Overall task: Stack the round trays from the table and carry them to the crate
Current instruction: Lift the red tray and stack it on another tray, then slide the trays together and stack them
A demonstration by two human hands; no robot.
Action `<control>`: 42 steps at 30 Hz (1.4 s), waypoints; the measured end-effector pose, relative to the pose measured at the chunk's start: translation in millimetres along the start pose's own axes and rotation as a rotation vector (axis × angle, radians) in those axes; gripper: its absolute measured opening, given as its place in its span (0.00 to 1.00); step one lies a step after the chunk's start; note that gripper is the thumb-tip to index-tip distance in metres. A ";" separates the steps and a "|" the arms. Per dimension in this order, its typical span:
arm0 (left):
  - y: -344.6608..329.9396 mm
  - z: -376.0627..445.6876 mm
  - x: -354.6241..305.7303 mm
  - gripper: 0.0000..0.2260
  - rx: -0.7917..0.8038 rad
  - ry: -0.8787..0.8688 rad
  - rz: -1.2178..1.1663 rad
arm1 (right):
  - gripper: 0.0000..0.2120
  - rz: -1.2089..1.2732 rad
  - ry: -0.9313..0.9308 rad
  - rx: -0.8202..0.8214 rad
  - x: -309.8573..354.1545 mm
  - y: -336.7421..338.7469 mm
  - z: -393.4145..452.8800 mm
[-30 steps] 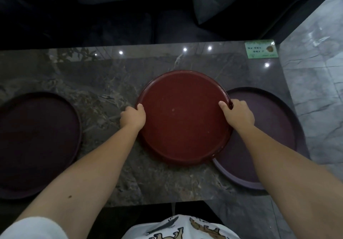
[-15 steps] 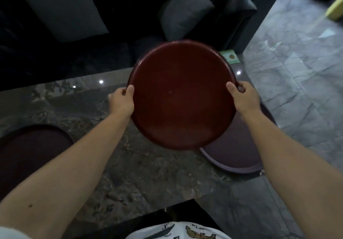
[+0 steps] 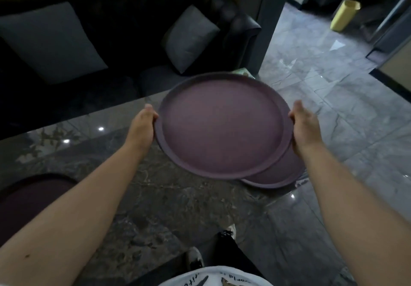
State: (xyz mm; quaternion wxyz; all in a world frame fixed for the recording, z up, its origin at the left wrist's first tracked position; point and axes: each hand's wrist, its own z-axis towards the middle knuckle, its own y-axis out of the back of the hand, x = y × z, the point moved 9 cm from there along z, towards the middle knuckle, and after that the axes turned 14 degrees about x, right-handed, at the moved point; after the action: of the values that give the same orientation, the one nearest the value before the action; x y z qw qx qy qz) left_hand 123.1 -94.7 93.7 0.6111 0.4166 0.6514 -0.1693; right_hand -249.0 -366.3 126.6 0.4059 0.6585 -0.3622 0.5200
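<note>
At the near left edge, a dark round tray (image 3: 29, 199) lies flat on the marble desk (image 3: 138, 196), untouched and well apart from the others; it is not yet stacked. Further right, the left hand (image 3: 142, 127) has its grip clenched on the left rim of a purple round tray (image 3: 222, 125), which is held up off the desk and tilted toward the camera. Just below and to the right of it, the rim of another purple tray (image 3: 282, 174) shows at the desk's right edge, mostly hidden by the held one, so the two overlap in view but whether they touch cannot be told. The right hand (image 3: 304, 127) grasps the held tray's right rim, thumb on top. No crate is in view; the grey tiled floor (image 3: 333, 107) stretches away on the right. By my judgement the stacking has barely started: one tray is in the air over a second, the left one remains to be gathered, and the carry to the crate is all still ahead.
</note>
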 end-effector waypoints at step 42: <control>132.1 15.8 197.6 0.12 -0.299 0.498 0.854 | 0.14 -1.328 0.199 0.539 -122.0 -327.8 111.9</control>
State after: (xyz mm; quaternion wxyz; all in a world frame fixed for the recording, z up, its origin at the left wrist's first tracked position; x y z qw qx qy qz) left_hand 251.0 38.9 -56.5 0.5051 0.5812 0.5660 0.2945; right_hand 65.4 -327.8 -59.1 0.4907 0.7665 0.2939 0.2922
